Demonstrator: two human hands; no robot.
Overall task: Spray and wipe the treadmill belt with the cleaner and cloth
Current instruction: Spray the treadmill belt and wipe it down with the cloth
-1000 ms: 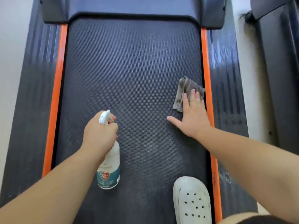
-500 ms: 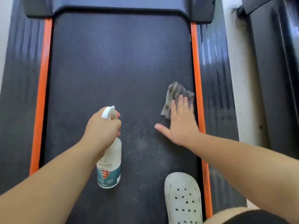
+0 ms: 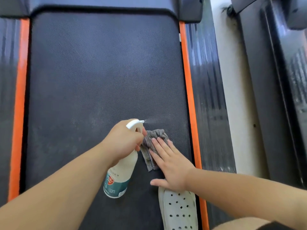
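The black treadmill belt fills the middle of the view between two orange strips. My left hand grips the neck and trigger of a white spray bottle with a teal label. A thin mist leaves its nozzle toward the right, just above the cloth. The grey cloth lies bunched on the belt near the right orange strip. My right hand presses flat on the cloth with straight fingers, right beside the bottle hand.
A white perforated clog stands on the belt under my right wrist. Orange strips and black ribbed side rails border the belt. The motor cover closes the far end. Another dark machine stands to the right across a pale floor gap.
The cloth and my right hand slid back toward me and leftward along the belt. My left hand brought the bottle rightward next to the cloth, and spray now comes out.
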